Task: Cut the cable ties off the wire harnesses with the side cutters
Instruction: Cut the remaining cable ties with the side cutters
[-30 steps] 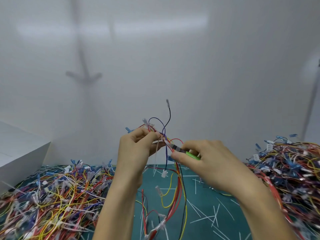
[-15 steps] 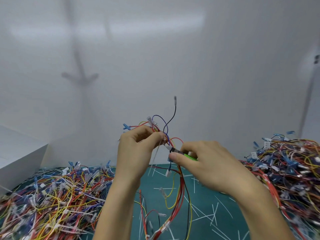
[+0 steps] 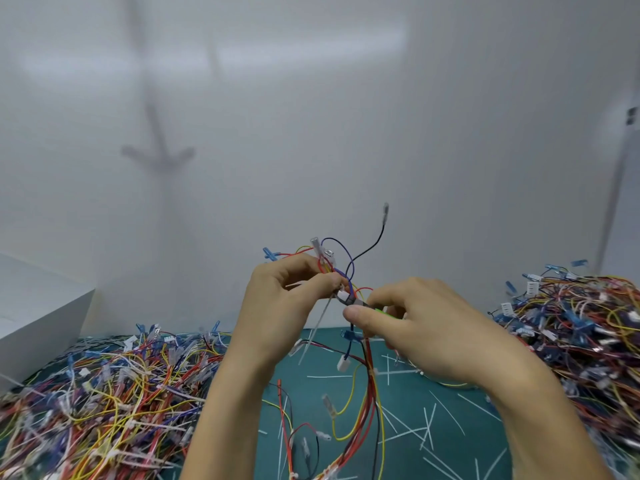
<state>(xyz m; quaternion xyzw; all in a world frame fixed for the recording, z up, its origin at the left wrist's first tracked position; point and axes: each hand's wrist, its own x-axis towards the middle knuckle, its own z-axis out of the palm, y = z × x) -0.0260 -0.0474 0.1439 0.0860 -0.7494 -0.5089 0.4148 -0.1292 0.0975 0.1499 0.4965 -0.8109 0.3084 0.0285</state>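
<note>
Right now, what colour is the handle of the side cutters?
Bright green. The head view shows the side cutters' handle gripped in the right hand.

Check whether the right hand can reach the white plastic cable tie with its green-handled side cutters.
Likely yes: the left hand holds the multicoloured wire harness in the air, and the green-handled side cutters in the right hand sit with tips at the white plastic cable tie.
</note>
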